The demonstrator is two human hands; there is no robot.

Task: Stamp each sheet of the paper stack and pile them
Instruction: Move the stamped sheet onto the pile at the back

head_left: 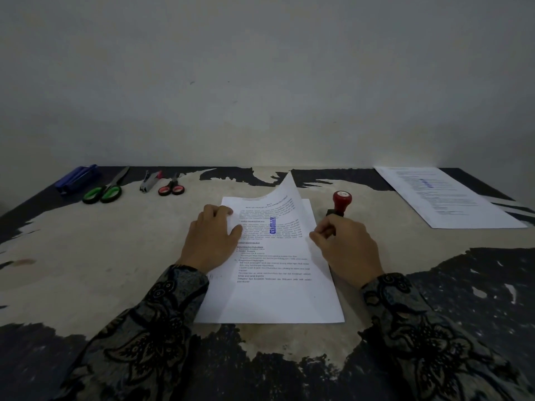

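Observation:
A stack of printed white sheets (275,296) lies on the table in front of me. Its top sheet (278,215) carries a blue APPROVED stamp mark (272,225), and its right edge and far right corner are lifted off the stack. My right hand (347,250) pinches that right edge. My left hand (214,238) rests flat on the left side of the stack, fingers spread. A red-handled stamp (341,202) stands upright just beyond my right hand, with nothing holding it. A pile of stamped sheets (445,198) lies at the far right.
Along the far left edge lie a blue stapler (76,178), green-handled scissors (105,189), a grey punch tool (149,180) and small red-handled scissors (172,188). The table (86,256) has a worn black and beige surface and ends at a pale wall.

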